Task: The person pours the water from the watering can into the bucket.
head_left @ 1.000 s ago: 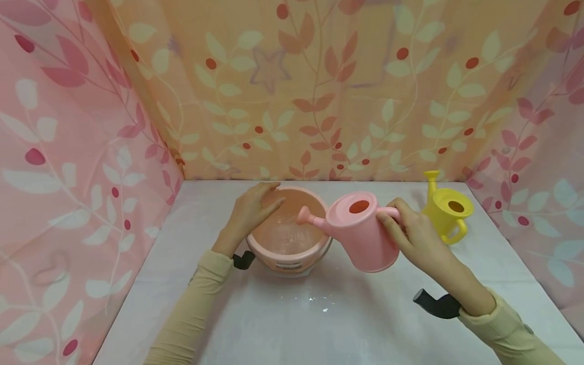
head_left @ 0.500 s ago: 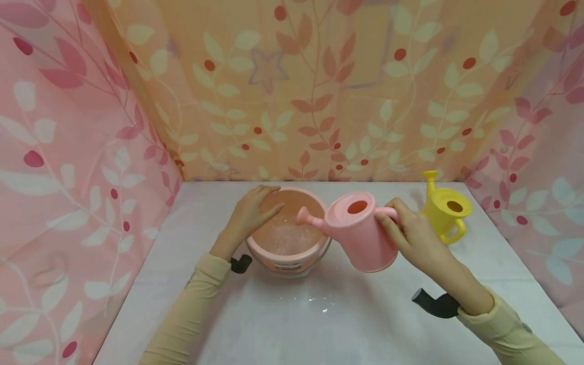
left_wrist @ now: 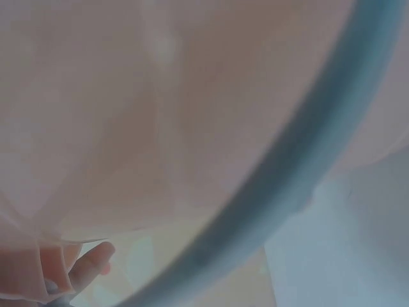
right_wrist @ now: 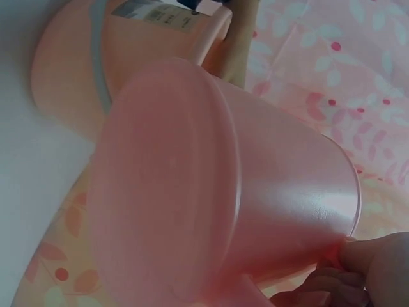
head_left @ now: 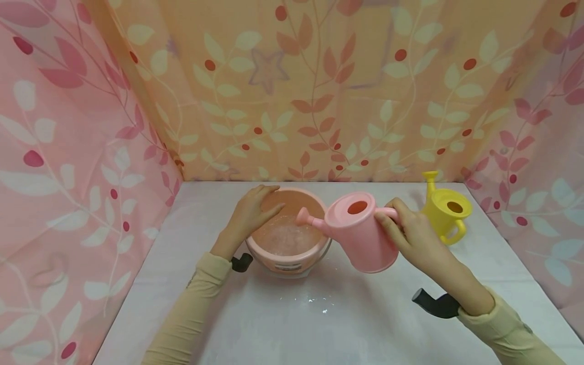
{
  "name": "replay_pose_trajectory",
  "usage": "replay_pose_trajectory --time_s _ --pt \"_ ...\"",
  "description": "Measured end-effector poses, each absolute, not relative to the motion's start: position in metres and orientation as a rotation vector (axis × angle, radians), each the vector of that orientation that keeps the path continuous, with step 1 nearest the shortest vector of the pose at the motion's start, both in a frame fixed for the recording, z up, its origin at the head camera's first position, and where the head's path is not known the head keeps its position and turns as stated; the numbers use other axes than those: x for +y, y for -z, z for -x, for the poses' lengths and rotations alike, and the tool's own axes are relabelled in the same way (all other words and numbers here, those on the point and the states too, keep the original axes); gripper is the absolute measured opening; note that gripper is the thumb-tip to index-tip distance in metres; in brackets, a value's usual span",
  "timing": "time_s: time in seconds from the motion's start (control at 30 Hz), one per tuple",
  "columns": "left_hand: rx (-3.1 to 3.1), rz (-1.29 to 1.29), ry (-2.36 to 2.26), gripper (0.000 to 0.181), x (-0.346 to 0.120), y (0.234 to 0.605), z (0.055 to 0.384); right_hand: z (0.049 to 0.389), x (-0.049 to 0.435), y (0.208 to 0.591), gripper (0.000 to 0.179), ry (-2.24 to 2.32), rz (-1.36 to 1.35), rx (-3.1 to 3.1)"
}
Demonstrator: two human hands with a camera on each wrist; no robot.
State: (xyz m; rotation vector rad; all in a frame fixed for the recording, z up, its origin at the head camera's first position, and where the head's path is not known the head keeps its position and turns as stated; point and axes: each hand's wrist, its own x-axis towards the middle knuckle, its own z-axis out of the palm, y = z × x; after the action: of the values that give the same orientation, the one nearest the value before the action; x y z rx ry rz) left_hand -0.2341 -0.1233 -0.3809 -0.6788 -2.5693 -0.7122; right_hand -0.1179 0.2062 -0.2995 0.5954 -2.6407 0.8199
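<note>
My right hand [head_left: 417, 235] grips the handle of a pink watering can [head_left: 362, 238], tilted left so its sprinkler head is over a pale pink bucket [head_left: 289, 261]. In the right wrist view the can's round base [right_wrist: 160, 185] faces the camera. Rippling water [head_left: 287, 235] shows inside the bucket. My left hand [head_left: 248, 213] holds the bucket's left rim, fingers along the outside and thumb over the inside. In the left wrist view the bucket's wall [left_wrist: 115, 115] fills most of the picture, crossed by its blurred grey carrying handle [left_wrist: 275, 173]; part of that hand shows at lower left.
A yellow watering can [head_left: 447, 210] stands at the back right, beyond my right hand. Water drops [head_left: 319, 300] lie on the white tabletop [head_left: 337, 334] in front of the bucket. Patterned curtains [head_left: 365, 101] enclose the back and both sides.
The water in the bucket looks higher and more rippled. Both hands and the tilted pink watering can stay almost in place.
</note>
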Motion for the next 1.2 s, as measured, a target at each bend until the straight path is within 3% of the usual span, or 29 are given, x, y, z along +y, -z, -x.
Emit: replay_pose_trajectory --time_s 0.7,1.2 --pt "-2.599 0.637 0.782 0.053 -0.1238 0.3805 0.2331 0.1187 0.2053 0.2976 0.015 -0.823 -0.611 -2.649" --pt "-2.566 0.641 0.856 0.040 -0.1247 0.3819 0.2343 0.1186 0.2048 0.2963 0.015 -0.809 -0.611 -2.652"
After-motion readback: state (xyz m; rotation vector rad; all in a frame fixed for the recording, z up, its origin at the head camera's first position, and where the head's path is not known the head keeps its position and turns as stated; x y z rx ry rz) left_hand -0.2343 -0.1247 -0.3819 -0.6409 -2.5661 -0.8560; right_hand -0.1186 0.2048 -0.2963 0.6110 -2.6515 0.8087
